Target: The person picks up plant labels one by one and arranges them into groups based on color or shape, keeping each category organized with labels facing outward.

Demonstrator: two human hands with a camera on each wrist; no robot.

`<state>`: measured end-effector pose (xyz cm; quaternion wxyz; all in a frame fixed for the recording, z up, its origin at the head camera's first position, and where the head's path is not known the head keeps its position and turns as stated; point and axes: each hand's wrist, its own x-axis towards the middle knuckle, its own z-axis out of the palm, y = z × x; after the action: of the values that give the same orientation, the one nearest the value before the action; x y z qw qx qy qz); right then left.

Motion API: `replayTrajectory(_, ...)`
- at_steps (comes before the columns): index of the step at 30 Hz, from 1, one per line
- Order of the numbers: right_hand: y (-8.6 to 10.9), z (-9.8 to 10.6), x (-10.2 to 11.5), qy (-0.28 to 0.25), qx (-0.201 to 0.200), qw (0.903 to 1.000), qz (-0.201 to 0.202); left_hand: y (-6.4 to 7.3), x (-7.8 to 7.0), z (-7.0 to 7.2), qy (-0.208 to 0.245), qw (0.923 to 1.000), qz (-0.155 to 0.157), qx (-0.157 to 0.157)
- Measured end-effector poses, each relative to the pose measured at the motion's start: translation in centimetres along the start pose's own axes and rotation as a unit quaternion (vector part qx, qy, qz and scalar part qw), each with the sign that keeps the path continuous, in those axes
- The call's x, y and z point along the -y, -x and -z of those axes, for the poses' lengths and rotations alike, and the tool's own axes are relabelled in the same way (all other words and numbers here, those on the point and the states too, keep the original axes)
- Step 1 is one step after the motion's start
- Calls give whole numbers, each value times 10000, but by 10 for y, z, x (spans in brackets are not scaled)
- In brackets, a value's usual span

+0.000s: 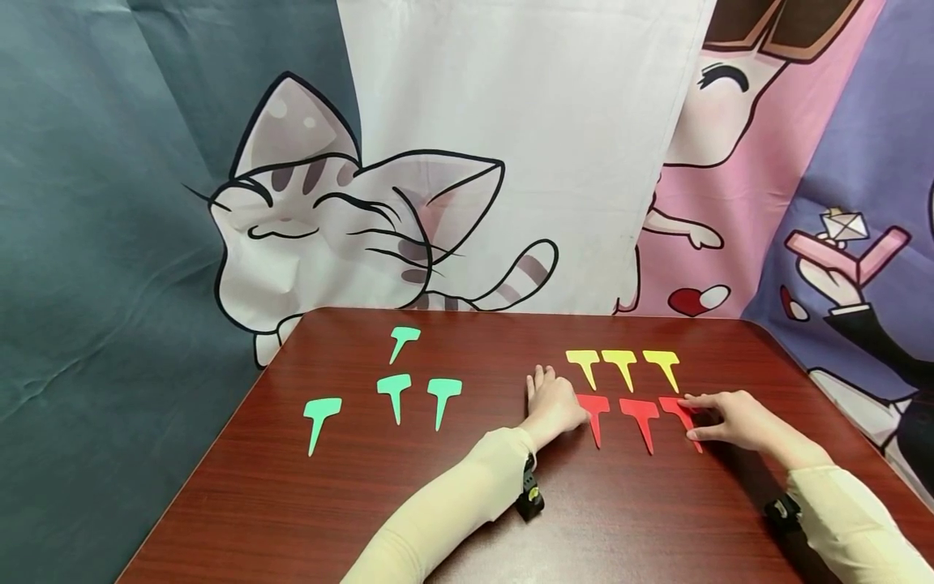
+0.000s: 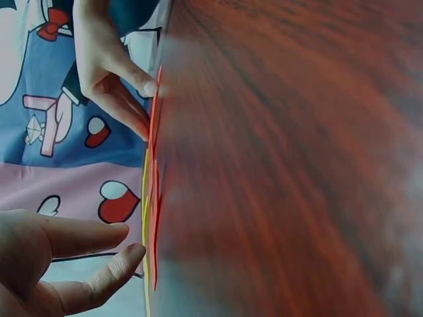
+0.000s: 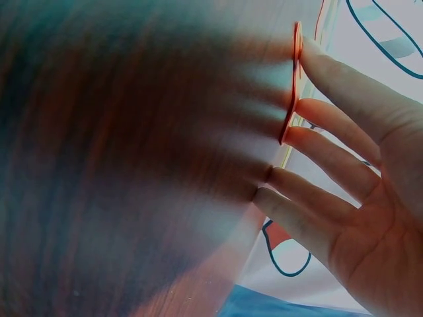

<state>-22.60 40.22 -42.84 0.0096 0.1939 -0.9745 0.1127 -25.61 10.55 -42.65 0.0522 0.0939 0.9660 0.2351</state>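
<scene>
Three red T-shaped plant labels lie in a row on the table, the left one (image 1: 594,405), the middle one (image 1: 640,410) and the right one (image 1: 675,407). My right hand (image 1: 737,418) touches the right red label with thumb and fingertips, its fingers fairly straight and spread in the right wrist view. Beside the left red label rests my left hand (image 1: 552,407), thumb and forefinger apart with nothing between them in the left wrist view. Just behind the red row lie three yellow T-shaped labels (image 1: 619,358).
Several green T-shaped labels (image 1: 395,384) lie loosely spaced on the left half of the brown table (image 1: 292,519). A cartoon-printed cloth (image 1: 584,122) hangs behind the table's far edge. Each wrist carries a small black camera (image 1: 530,495).
</scene>
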Motion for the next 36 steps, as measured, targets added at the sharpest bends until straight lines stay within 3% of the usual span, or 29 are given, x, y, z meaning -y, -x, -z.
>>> replayTrajectory(22,0,-1,0,19,-85,10000,40,2,47,31,242,9976,-394,-515)
replayTrajectory(36,0,-2,-1,71,-141,9998,100,7,91,51,39,9982,-352,-482)
